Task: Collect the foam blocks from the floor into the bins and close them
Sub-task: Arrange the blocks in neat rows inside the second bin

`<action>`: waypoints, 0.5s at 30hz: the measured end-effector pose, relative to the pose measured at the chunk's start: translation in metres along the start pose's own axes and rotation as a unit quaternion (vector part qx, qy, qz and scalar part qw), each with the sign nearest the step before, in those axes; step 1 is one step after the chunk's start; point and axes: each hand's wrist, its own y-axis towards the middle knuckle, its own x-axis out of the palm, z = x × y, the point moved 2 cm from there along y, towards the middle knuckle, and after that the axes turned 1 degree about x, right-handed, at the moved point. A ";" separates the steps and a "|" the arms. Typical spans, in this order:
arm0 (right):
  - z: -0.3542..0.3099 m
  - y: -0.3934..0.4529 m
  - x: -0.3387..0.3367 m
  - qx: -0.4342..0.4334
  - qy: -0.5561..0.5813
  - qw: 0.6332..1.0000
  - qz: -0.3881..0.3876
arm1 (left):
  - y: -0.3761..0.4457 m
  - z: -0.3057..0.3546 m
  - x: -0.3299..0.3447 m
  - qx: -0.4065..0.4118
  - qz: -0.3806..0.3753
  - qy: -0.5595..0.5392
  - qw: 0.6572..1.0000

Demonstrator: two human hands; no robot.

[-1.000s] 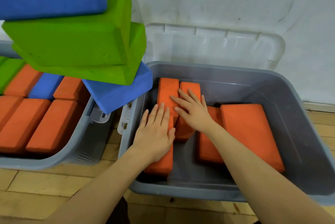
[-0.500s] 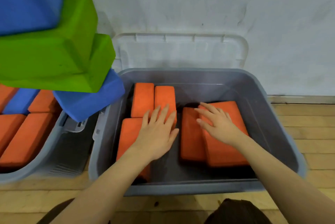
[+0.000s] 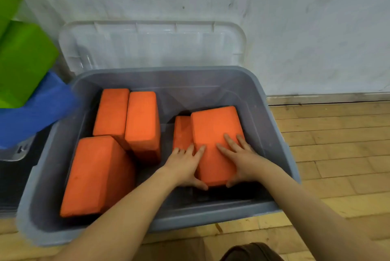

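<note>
Item: grey bin (image 3: 272, 125), open, on wooden floor (image 3: 337, 155) against white wall (image 3: 295, 28); its clear lid (image 3: 152, 45) stands propped upright behind it, not yet fitted. Grip, both hands: left hand (image 3: 185, 165) and right hand (image 3: 242, 161) clasp one orange block (image 3: 213, 140) from either side, fingers spread over the top face, thumbs hooked under the near end; nothing else held. That block lies tilted, overlapping a second orange block (image 3: 181, 132) half hidden beneath its left edge. Risk, as judged: if released at this slant the block would ride high on its neighbour and could foul the lid at closing; soft foam may also wedge against the right wall and spring back when pressed. Contents otherwise: two orange blocks side by side at the rear left (image 3: 111, 110) (image 3: 142, 121), touching; one large orange block (image 3: 92, 174) at the near left, just in front of them. Bare floor of the bin shows between the left and right groups. Adjacent: green foam blocks (image 3: 23, 60) and a blue foam block (image 3: 38, 108) at far left, blurred, their support unclear; corner of a neighbouring bin (image 3: 19, 153) beneath them, contents not visible.
</note>
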 end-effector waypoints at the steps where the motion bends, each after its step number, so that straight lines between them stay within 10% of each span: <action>1: 0.000 0.000 0.002 0.000 -0.001 1.000 -0.005 | 0.002 0.002 0.003 -0.001 0.003 -0.001 1.000; 15: -0.012 0.013 0.005 0.005 0.038 0.999 0.021 | 0.001 -0.003 0.004 0.001 0.023 -0.066 0.998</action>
